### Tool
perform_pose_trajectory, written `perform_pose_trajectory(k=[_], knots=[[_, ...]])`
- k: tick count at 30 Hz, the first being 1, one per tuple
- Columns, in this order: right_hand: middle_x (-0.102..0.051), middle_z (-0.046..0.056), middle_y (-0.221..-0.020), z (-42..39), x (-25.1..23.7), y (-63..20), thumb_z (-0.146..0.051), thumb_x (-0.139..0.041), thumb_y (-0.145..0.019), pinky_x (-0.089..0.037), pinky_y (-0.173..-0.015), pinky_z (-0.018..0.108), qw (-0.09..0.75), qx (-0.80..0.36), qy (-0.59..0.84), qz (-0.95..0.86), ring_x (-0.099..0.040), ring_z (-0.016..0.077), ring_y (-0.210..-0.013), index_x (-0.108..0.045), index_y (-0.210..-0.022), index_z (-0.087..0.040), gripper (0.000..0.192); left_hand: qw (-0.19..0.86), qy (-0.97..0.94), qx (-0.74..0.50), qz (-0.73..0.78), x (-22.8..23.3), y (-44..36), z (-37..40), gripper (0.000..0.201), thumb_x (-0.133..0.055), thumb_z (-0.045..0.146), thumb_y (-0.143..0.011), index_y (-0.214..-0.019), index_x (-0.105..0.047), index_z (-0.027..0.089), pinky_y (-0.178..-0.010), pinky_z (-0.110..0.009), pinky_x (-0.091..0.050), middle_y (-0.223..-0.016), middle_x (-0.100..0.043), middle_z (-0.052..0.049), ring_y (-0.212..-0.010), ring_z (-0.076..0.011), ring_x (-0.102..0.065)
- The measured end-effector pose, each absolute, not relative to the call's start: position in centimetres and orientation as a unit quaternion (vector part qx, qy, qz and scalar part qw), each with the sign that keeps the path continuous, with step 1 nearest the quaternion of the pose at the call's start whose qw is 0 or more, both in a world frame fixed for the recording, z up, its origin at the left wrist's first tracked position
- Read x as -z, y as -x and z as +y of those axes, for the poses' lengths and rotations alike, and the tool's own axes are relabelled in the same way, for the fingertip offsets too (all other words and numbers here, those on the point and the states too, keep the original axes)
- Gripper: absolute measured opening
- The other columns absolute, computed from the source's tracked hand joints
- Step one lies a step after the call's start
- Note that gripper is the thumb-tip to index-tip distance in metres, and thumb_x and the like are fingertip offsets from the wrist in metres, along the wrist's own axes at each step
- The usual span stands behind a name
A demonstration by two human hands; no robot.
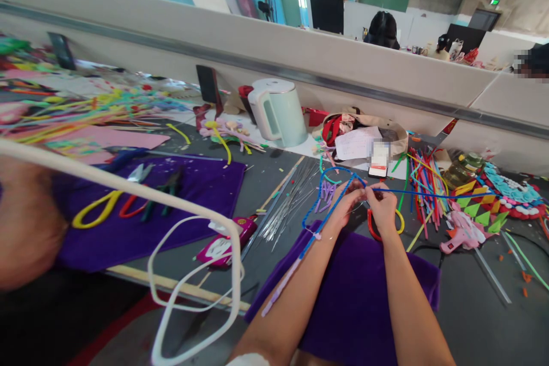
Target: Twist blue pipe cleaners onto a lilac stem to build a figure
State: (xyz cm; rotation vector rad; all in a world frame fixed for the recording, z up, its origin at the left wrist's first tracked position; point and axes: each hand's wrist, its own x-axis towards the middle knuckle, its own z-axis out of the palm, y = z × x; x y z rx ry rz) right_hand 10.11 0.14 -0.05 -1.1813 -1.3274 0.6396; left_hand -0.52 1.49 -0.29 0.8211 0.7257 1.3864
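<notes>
Both hands are closed in pinch grips on a blue pipe cleaner (412,193): the left hand (348,201) and the right hand (383,206) meet fingertip to fingertip, almost touching, just above the tabletop (467,297) and ahead of the purple cloth (355,303) under the forearms. The blue strand runs out to the right of the right hand as a long straight tail, and to the left it curves round into a loop beyond the left hand, then trails back along the left forearm. This looks like the step of twisting or joining the wire at the spot between the fingertips; the next move would call for a firm pinch with one hand and a small turn with the other, with the tail kept from snagging. Room is tight: a red and yellow ring (374,227) lies just under the right hand, a bundle of coloured pipe cleaners (424,189) just right of it, a pink glue gun (465,231) further right, thin metal wires (287,200) left of the left hand. The cloth nearer the body is the open space.
</notes>
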Motion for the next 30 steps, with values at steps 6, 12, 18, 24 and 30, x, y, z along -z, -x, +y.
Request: perform_pose_trajectory(k=[6,12,18,24,30], knots=[[-0.061,0.002,-0.072,0.0,0.3,-9.9,-0.035,-0.05,-0.083,-0.046,-0.062,0.024,0.549,-0.188,0.546,-0.605,-0.057,0.0137,-0.062,-0.06,-0.075,-0.019,0.021,0.595,-0.412,-0.602,0.337,0.1,0.7,1.5,0.021,-0.069,0.022,-0.063,-0.082,-0.067,0.013,-0.066,-0.025,-0.047,-0.075,-0.065,-0.001,-0.071,-0.0146,-0.06],[-0.064,0.003,-0.077,0.2,0.7,-10.0,-0.034,-0.05,-0.083,-0.047,-0.064,0.025,0.549,-0.168,0.548,-0.609,-0.059,0.0149,-0.065,-0.063,-0.079,-0.019,0.02,0.58,-0.427,-0.605,0.338,0.1,0.6,1.4,0.011,-0.067,0.022,-0.066,-0.073,-0.066,0.014,-0.07,-0.027,-0.048,-0.079,-0.066,-0.003,-0.074,-0.0151,-0.059],[-0.065,0.005,-0.078,0.4,0.6,-10.5,-0.036,-0.051,-0.082,-0.049,-0.064,0.026,0.581,-0.186,0.538,-0.582,-0.061,0.0155,-0.067,-0.064,-0.074,-0.018,0.024,0.521,-0.481,-0.611,0.352,-0.1,0.2,0.8,0.018,-0.066,0.026,-0.07,-0.084,-0.069,0.015,-0.074,-0.031,-0.05,-0.091,-0.067,-0.005,-0.082,-0.019,-0.062],[-0.063,0.002,-0.07,0.3,-0.6,-11.9,-0.038,-0.058,-0.077,-0.046,-0.056,0.024,0.609,-0.286,0.511,-0.535,-0.058,0.0134,-0.059,-0.063,-0.073,-0.016,0.023,0.497,-0.513,-0.609,0.345,-0.4,-0.8,-0.2,0.029,-0.065,0.025,-0.073,-0.101,-0.066,0.017,-0.081,-0.032,-0.049,-0.098,-0.066,-0.007,-0.09,-0.0204,-0.062],[-0.056,-0.003,-0.059,0.1,-1.2,-14.3,-0.039,-0.067,-0.07,-0.038,-0.043,0.021,0.611,-0.441,0.448,-0.482,-0.048,0.0082,-0.045,-0.061,-0.073,-0.016,0.024,0.553,-0.492,-0.589,0.325,-1.2,-2.2,-1.3,0.035,-0.07,0.025,-0.069,-0.102,-0.065,0.017,-0.08,-0.034,-0.051,-0.103,-0.065,-0.009,-0.087,-0.0214,-0.065]])
